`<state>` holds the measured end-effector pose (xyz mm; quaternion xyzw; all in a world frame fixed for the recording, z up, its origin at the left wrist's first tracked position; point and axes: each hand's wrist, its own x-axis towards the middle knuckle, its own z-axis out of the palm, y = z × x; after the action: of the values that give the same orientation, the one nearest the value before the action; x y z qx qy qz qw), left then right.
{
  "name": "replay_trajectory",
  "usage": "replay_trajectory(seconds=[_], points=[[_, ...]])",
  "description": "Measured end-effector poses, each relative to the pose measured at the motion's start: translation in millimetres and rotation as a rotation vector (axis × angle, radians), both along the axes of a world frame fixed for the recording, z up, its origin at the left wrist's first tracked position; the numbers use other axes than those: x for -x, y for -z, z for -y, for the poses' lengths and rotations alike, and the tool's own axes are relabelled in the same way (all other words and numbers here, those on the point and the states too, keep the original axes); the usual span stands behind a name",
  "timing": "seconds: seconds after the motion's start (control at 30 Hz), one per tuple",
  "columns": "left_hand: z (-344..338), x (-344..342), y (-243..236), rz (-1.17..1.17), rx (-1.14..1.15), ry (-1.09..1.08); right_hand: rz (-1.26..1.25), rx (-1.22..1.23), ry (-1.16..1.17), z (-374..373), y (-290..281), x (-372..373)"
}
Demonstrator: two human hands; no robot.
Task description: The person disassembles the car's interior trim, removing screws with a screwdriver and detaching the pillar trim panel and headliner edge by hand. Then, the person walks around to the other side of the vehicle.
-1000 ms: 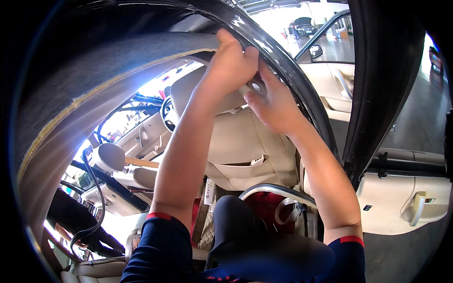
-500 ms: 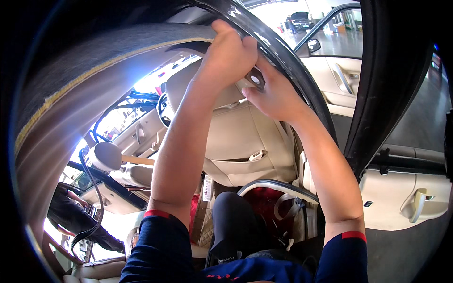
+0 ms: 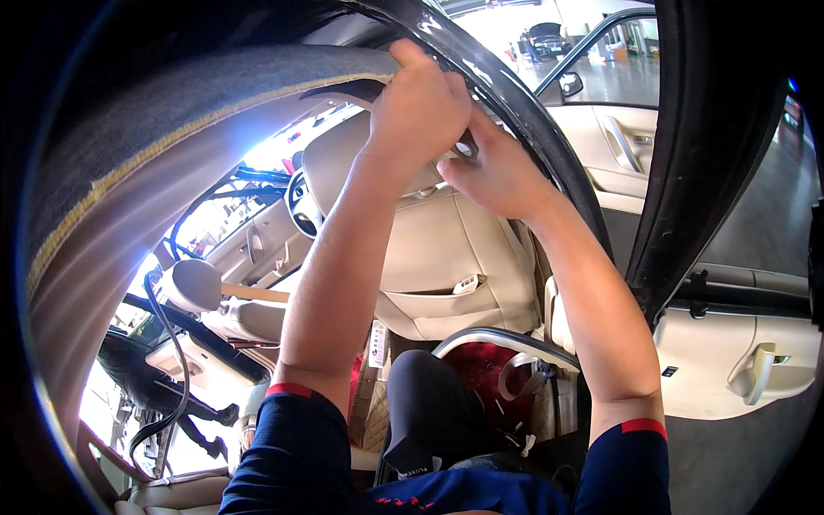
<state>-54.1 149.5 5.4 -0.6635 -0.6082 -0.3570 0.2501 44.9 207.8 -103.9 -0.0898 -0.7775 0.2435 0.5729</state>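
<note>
At the upper middle, my left hand (image 3: 421,107) is closed at the front end of the lowered roof lining (image 3: 215,90), a grey sheet with a yellow foam edge. Its fingers curl out of sight against the black door frame (image 3: 506,90). My right hand (image 3: 502,176) meets it from below, thumb and fingers closed around a dark piece (image 3: 467,148) with a pale round spot. Most of that piece is covered by the two hands, so its kind is unclear. Just beneath them stands a beige front seat (image 3: 438,249).
A beige headrest (image 3: 190,286) and a dangling black cable (image 3: 178,360) are at the left. Open doors with beige panels (image 3: 730,360) stand at the right. A person in dark clothes (image 3: 142,378) is beyond the far-side opening. Red matting (image 3: 481,369) covers the floor below.
My left hand has turned slightly and shifted a little right, closer over my right hand, hiding more of the dark piece. The person outside has changed posture.
</note>
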Motion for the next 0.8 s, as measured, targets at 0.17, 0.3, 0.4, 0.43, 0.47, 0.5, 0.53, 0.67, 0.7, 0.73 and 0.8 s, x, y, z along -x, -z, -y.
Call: replay_trajectory(seconds=[0.17, 0.3, 0.4, 0.43, 0.47, 0.5, 0.53, 0.67, 0.7, 0.73, 0.8], points=[[10.9, -2.6, 7.1, -0.017, 0.062, -0.073, -0.115, -0.077, 0.028, 4.8, 5.6, 2.6], [24.2, 4.1, 12.8, -0.158, 0.093, -0.098, -0.197, 0.214, -0.319, 5.8, 8.0, 1.0], [27.4, 8.0, 18.7, -0.185, 0.085, -0.098, -0.268, 0.353, -0.504, 6.6, 5.2, 1.1], [27.6, 9.4, 19.8, -0.201, 0.080, -0.110, -0.278, 0.445, -0.524, 8.9, 2.6, 0.2], [27.0, 10.9, 20.1, -0.200, 0.077, -0.112, -0.276, 0.442, -0.526, 11.9, -1.1, 0.2], [26.6, 12.7, 20.1, -0.225, 0.071, -0.135, -0.280, 0.396, -0.464, 16.0, -6.0, 1.1], [26.5, 13.6, 20.5, -0.249, 0.066, -0.156, -0.285, 0.352, -0.400, 18.8, -8.6, 1.4], [30.8, 15.6, 23.8, -0.312, 0.022, -0.120, -0.318, 0.649, -0.478, 17.7, -16.9, 4.8], [32.9, 14.2, 22.8, -0.365, 0.041, -0.128, -0.339, 0.593, -0.438, 20.7, -19.7, 7.3], [35.4, 11.6, 21.2, -0.418, 0.058, -0.133, -0.360, 0.535, -0.396, 22.9, -21.7, 8.8], [43.0, 7.8, 20.0, -0.411, 0.091, -0.127, -0.340, 0.561, -0.377, 17.3, -22.9, 13.4]])
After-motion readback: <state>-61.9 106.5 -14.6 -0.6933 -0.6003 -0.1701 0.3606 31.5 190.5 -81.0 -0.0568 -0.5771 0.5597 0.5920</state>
